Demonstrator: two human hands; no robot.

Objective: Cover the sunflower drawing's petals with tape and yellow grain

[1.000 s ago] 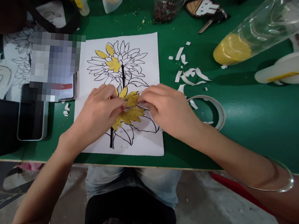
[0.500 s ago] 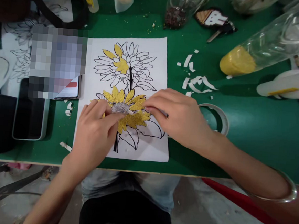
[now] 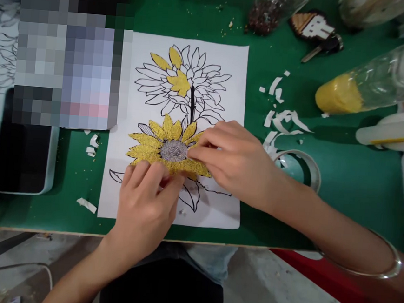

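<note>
Thumb and fingertips together, the right hand has its grip at the edge of the grey centre of the lower flower; from where I stand I cannot tell whether something small is caught there. The left hand is curled over the lower petals, and whatever its grip holds, if anything, is hidden too. Beneath both lies the printed sheet, flat on the green counter. I'd judge this to be fine fingertip work on the lower flower, mostly yellow, while the upper flower has only a few yellow patches. To my eye, the next move calls for a light touch beside the centre, the sheet held steady.
</note>
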